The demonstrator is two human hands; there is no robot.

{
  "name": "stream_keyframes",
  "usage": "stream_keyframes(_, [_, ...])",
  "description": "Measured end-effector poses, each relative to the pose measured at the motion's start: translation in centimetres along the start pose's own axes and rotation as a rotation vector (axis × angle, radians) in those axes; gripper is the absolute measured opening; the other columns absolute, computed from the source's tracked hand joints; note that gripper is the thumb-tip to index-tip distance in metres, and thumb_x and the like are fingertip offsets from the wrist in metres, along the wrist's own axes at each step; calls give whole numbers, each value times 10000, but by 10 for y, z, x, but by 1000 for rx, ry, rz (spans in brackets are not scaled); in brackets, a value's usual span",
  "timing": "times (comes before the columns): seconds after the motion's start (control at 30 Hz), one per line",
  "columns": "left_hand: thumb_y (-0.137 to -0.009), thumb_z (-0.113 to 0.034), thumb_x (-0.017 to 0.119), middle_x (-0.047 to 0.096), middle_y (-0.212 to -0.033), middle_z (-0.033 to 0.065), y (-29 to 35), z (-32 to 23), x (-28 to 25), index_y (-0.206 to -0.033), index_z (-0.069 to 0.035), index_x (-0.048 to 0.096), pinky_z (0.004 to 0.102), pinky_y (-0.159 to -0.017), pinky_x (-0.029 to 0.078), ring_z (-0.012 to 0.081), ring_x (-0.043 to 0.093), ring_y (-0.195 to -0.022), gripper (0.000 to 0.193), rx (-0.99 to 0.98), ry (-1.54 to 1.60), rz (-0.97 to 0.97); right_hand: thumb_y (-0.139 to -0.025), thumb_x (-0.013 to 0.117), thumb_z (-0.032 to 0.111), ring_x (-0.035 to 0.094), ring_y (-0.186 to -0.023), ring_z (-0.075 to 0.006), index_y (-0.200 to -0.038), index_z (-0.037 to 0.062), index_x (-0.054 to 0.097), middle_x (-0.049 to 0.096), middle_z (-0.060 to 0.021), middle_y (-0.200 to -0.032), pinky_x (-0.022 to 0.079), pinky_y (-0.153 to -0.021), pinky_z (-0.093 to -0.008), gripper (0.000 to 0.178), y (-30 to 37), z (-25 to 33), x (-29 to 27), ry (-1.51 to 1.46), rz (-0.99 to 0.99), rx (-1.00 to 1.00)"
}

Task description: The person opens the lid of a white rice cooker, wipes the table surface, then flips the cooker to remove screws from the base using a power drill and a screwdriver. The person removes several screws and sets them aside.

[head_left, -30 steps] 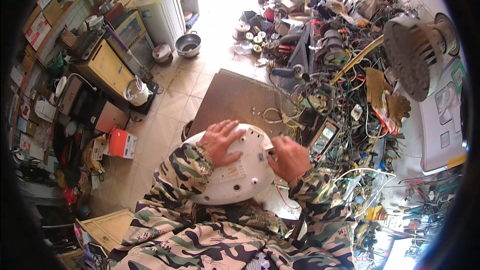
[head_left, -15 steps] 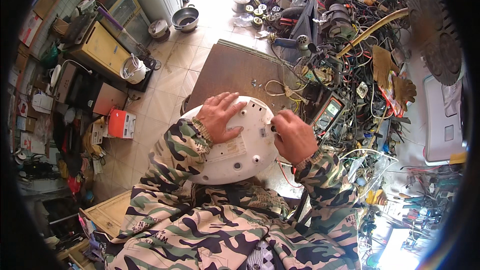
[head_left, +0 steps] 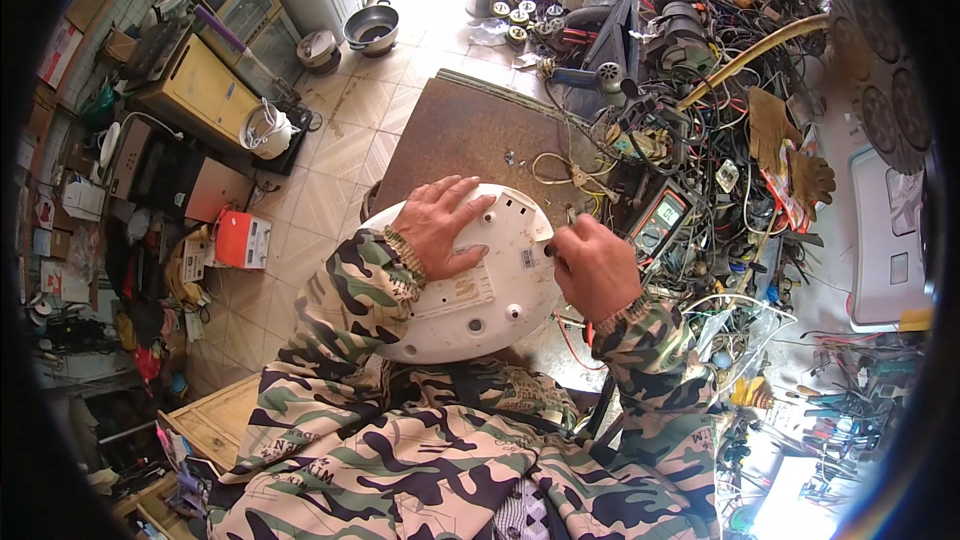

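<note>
A round white plastic appliance base (head_left: 430, 335) rests in front of me near the table's front edge, its dirty underside up. Several feet and holes, dark slots and a small label show on it. My left hand (head_left: 443, 230) lies on its upper left part, fingers spread and palm down. At the right rim, my right hand (head_left: 597, 265) is closed, with thumb and fingers pinched together. Something small and dark shows by the fingertips, but its kind is hidden by the hand.
The brown tabletop (head_left: 430, 140) reaches beyond the base, with a few screws and a coiled cord (head_left: 560, 172). Right of my right hand lies a multimeter (head_left: 660, 220) with a lit display, before a heap of cables. A pair of brown gloves (head_left: 775, 130) lies farther right.
My right hand has turned a little and shifted slightly right and up at the rim. My left hand stays spread on the base, which has moved barely at all.
</note>
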State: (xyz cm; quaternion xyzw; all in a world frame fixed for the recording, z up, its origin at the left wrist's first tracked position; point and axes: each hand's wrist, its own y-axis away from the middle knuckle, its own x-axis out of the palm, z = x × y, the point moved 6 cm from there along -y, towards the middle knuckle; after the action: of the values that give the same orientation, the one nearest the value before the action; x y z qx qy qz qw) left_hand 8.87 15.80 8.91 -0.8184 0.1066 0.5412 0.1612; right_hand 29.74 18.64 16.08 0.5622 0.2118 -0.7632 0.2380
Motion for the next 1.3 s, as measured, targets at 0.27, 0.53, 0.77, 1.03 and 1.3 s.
stream_keyframes(0.27, [-843,-432,695,468,-1513,247,2,1,1,-1471,-116,522,555,-1156,362,436,436,-1413,723,4,0,-19,-856,728,196,695,-831,-323,-984,67,629,675,-116,-951,548,-657,-437,207,-5,5,-4,45,107,63])
stream_keyframes(0.53, [-835,-416,711,468,-1513,242,0,-1,0,-1466,-117,527,549,-1159,360,433,437,-1412,722,9,19,-28,-839,737,173,688,-857,-345,-991,60,622,660,-128,-1009,559,-699,-446,222,-4,3,-4,30,125,123])
stream_keyframes(0.77, [-839,-424,703,462,-1517,240,-1,1,0,-1468,-122,524,556,-1159,358,436,433,-1414,721,-1,8,-8,-791,669,41,666,-977,-328,-1044,59,613,626,-129,-1080,564,-707,-438,260,-3,-6,3,123,320,292])
stream_keyframes(1.03, [-843,-434,696,474,-1504,249,0,1,1,-1466,-118,523,555,-1160,360,435,437,-1414,720,3,-2,-16,-805,649,-14,638,-965,-358,-1128,62,608,610,-136,-1021,540,-785,-444,335,6,-2,-12,-148,-61,-41])
stream_keyframes(1.3, [-844,-433,696,471,-1512,241,0,0,-2,-1468,-118,520,538,-1160,371,427,439,-1411,721,-9,-11,-6,-819,660,-6,638,-961,-363,-1131,59,617,609,-141,-1012,537,-789,-447,321,10,3,-30,-195,-63,-39])
